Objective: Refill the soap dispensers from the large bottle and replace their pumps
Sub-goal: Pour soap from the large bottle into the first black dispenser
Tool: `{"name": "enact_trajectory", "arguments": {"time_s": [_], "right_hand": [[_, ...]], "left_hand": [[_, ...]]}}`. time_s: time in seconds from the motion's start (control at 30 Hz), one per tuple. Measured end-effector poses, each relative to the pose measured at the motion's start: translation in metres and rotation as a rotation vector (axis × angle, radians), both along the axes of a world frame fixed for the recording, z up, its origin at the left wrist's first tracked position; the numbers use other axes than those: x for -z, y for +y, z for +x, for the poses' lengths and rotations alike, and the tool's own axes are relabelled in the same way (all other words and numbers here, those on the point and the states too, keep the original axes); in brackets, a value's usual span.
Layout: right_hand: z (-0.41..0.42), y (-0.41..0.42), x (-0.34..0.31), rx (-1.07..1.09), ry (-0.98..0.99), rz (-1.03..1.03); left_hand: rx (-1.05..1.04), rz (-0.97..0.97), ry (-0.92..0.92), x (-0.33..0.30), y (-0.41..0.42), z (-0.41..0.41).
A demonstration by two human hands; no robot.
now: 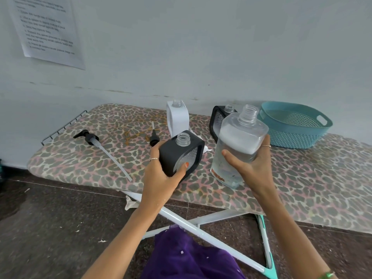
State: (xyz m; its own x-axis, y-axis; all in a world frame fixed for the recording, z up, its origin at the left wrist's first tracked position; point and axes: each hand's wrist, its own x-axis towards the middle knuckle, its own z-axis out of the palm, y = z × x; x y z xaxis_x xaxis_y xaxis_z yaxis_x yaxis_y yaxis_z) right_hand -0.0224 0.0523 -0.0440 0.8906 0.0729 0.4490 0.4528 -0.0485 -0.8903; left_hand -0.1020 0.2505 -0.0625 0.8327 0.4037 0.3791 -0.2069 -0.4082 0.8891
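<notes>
A: Nearest first. The left hand (161,174) is wrapped around a small black-cased square dispenser with a clear threaded neck (181,152), thumb pressed on its front face, lifted and tilted above the leopard-print padded ironing board (302,178).

B: And the right hand (249,164) clasps the large clear plastic bottle with a wide open screw neck (239,146), fingers curled round its body. It leans a little, mouth up, just beside the black dispenser. I'd judge it roughly half to two-thirds full.

A: That's my worry. The dispenser neck is narrow and the bottle mouth is wider. Tip too fast and the liquid could overshoot the neck and run down the black casing onto her fingers.

B: A wet casing gets slippery, and with both held in the air nothing steadies either one. Setting the dispenser down would probably help.

A: Further back, a black pump with a long clear dip tube (100,146) lies on the board at the left, and a smaller black pump (154,136) lies nearer the middle. Spilled liquid would soak into the cover near them.

B: Behind those, a white-cased dispenser (177,117) and a second black-cased dispenser (218,119) stand open-necked, apart from each other. A careless elbow could topple them.

A: The teal perforated plastic basket (291,125) sits farthest right, near the wall.
</notes>
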Motion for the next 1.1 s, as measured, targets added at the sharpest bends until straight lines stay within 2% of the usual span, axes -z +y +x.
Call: {"name": "enact_trajectory", "arguments": {"time_s": [0.2,0.5,0.8,0.97,1.1], "right_hand": [[-0.002,0.003,-0.006,0.046,-0.085,-0.114],[0.002,-0.006,-0.024,0.179,-0.301,-0.554],[0.005,-0.009,-0.029,0.186,-0.392,-0.929],[0.005,-0.007,-0.033,0.221,-0.443,-1.001],[0.004,-0.006,-0.042,0.236,-0.484,-1.054]], "left_hand": [[-0.047,0.011,-0.057,0.014,-0.001,0.004],[-0.080,0.012,-0.044,0.028,0.002,0.008],[-0.114,0.040,-0.027,0.028,0.001,0.009],[-0.065,-0.032,-0.023,0.031,0.002,0.008],[-0.076,0.014,-0.053,0.031,0.003,0.008]]}}
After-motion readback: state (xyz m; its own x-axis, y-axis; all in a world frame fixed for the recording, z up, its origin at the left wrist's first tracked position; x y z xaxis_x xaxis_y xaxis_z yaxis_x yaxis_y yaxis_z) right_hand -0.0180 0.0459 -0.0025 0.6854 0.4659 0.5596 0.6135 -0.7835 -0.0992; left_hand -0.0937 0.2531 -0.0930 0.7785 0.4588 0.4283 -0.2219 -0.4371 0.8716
